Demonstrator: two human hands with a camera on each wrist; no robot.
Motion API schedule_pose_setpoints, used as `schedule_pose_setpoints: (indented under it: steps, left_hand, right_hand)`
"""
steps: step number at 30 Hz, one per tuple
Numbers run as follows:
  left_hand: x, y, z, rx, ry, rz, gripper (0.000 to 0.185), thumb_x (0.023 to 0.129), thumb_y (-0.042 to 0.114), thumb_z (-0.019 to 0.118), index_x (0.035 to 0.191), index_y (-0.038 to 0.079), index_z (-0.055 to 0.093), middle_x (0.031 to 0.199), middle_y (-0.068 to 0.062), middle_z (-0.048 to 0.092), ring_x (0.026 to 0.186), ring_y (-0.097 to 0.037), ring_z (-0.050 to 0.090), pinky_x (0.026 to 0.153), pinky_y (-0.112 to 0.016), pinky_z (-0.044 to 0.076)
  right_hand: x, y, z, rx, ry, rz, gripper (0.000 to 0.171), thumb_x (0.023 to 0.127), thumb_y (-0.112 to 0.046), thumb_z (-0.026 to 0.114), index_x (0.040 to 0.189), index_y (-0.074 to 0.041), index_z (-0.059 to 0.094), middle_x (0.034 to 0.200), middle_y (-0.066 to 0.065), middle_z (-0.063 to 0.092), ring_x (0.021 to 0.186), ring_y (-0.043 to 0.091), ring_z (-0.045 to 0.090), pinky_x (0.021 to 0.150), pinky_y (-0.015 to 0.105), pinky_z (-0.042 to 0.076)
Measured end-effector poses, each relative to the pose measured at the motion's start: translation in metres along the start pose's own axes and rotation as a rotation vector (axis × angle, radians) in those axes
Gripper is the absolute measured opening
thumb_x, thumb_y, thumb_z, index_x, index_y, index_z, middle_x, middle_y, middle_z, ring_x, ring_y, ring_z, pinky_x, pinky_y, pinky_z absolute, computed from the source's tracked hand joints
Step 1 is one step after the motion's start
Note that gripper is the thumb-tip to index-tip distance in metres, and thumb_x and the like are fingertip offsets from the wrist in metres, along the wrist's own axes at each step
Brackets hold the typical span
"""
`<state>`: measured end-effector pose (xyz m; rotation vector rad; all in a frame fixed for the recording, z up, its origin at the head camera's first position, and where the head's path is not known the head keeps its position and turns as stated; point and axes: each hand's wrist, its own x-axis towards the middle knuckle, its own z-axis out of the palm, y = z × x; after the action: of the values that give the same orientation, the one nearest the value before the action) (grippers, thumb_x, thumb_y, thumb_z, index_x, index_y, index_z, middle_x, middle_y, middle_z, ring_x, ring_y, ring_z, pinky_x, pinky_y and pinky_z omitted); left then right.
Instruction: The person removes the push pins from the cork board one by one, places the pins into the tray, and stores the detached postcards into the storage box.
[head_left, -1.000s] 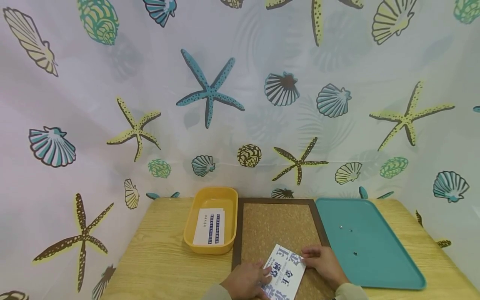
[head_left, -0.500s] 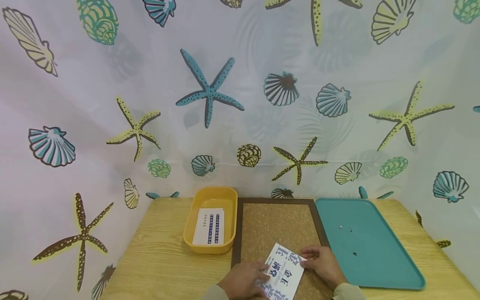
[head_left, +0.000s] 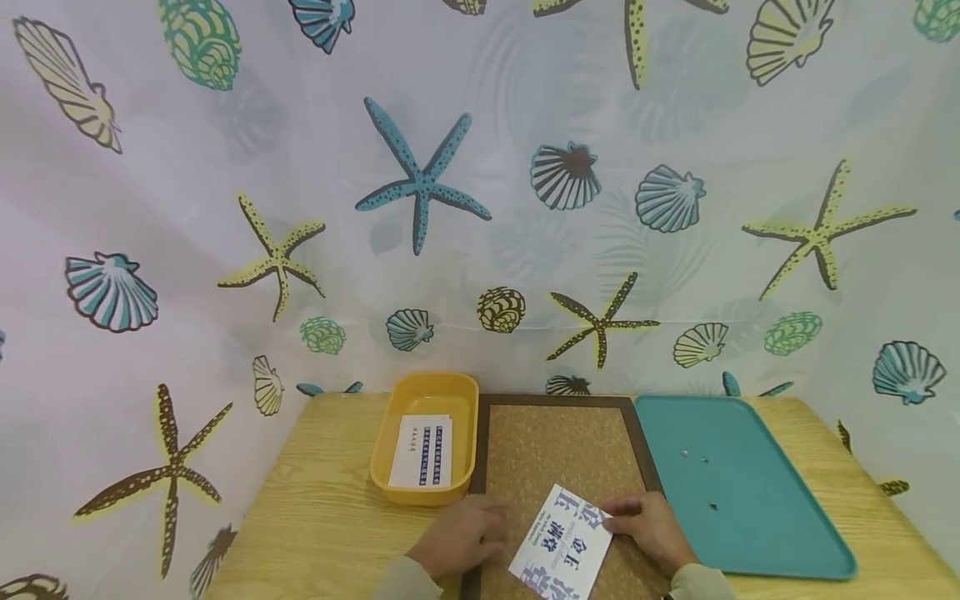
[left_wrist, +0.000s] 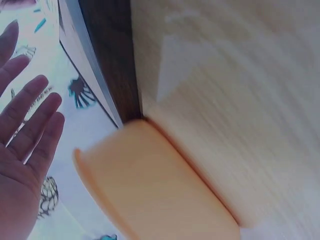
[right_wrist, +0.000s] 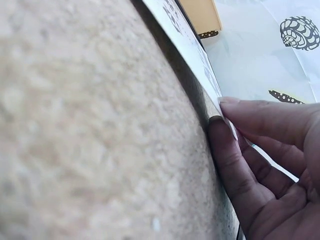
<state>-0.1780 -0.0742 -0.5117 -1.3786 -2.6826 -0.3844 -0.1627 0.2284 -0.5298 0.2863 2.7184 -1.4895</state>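
Observation:
A white card [head_left: 562,546] printed with blue characters lies at a slant over the front of a brown-framed cork board [head_left: 558,446]. Its upper right corner is pinched between the thumb and a finger of my right hand [head_left: 651,529]; the right wrist view shows the pinched card edge [right_wrist: 197,60] lifted slightly off the cork. My left hand [head_left: 465,537] hovers over the board's left frame, apart from the card. Spread, relaxed fingers with nothing in them appear on that left hand [left_wrist: 25,145] in the left wrist view.
To the left of the board stands a yellow bin [head_left: 425,497] holding more white printed cards [head_left: 408,454]. A teal tray [head_left: 757,525] on the right carries a few small metallic pieces, one of them a piece [head_left: 713,506] near its middle. A shell-print curtain [head_left: 480,250] closes off the back.
My left hand has let go of the card's left side and moved left, toward the board's frame and the bin. My right hand keeps its pinch at the same corner.

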Motion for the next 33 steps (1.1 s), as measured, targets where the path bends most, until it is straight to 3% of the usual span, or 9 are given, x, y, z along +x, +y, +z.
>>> schedule_pose_setpoints:
  steps: [5, 13, 19, 22, 27, 33]
  left_hand:
    - [-0.007, -0.007, -0.006, 0.045, 0.085, -0.067, 0.021, 0.084, 0.029, 0.074, 0.094, 0.012, 0.073, 0.117, -0.004, 0.066, 0.110, -0.016, 0.059, 0.095, -0.030, 0.046]
    - [-0.013, -0.017, -0.011, 0.085, 0.179, -0.160, 0.033, 0.086, 0.030, 0.072, 0.114, 0.013, 0.071, 0.125, -0.005, 0.063, 0.116, -0.020, 0.057, 0.098, -0.038, 0.045]
    - [-0.019, -0.030, -0.010, 0.134, 0.416, -0.100, 0.035, 0.075, 0.027, 0.081, 0.105, 0.011, 0.074, 0.113, -0.008, 0.068, 0.104, -0.023, 0.063, 0.089, -0.039, 0.050]
    - [-0.021, -0.036, -0.009, 0.147, 0.487, -0.089, 0.033, 0.072, 0.026, 0.083, 0.100, 0.012, 0.075, 0.109, -0.007, 0.068, 0.100, -0.023, 0.063, 0.086, -0.039, 0.050]
    - [-0.027, -0.043, -0.009, 0.153, 0.501, -0.136, 0.031, 0.072, 0.027, 0.083, 0.099, 0.014, 0.074, 0.111, -0.005, 0.068, 0.100, -0.022, 0.063, 0.085, -0.039, 0.050]
    - [-0.036, -0.050, -0.011, 0.139, 0.446, -0.240, 0.032, 0.079, 0.032, 0.077, 0.104, 0.012, 0.074, 0.114, -0.006, 0.068, 0.105, -0.023, 0.062, 0.090, -0.040, 0.048]
  right_hand:
    - [0.000, 0.001, -0.001, -0.010, 0.009, -0.015, 0.019, 0.070, -0.001, 0.081, 0.088, 0.001, 0.075, 0.090, 0.011, 0.072, 0.085, 0.018, 0.064, 0.076, 0.034, 0.050]
    - [0.000, 0.002, 0.000, -0.003, 0.001, -0.035, 0.016, 0.072, -0.003, 0.080, 0.088, 0.000, 0.076, 0.093, 0.011, 0.072, 0.090, 0.021, 0.064, 0.079, 0.038, 0.051]
    - [0.000, 0.002, 0.000, -0.006, -0.003, -0.048, 0.016, 0.072, -0.002, 0.080, 0.087, 0.001, 0.076, 0.093, 0.011, 0.072, 0.089, 0.021, 0.065, 0.080, 0.038, 0.051]
    - [0.001, 0.002, 0.000, -0.011, -0.008, -0.039, 0.016, 0.073, -0.001, 0.080, 0.088, 0.000, 0.076, 0.092, 0.010, 0.072, 0.087, 0.020, 0.064, 0.078, 0.039, 0.051]
    - [0.001, 0.003, 0.000, -0.015, -0.015, -0.014, 0.015, 0.074, 0.000, 0.079, 0.088, -0.001, 0.076, 0.090, 0.009, 0.072, 0.085, 0.017, 0.063, 0.076, 0.038, 0.051]
    - [0.000, 0.001, 0.000, -0.002, -0.014, -0.016, 0.015, 0.073, 0.001, 0.079, 0.088, 0.001, 0.075, 0.090, 0.010, 0.072, 0.083, 0.016, 0.062, 0.073, 0.034, 0.051]
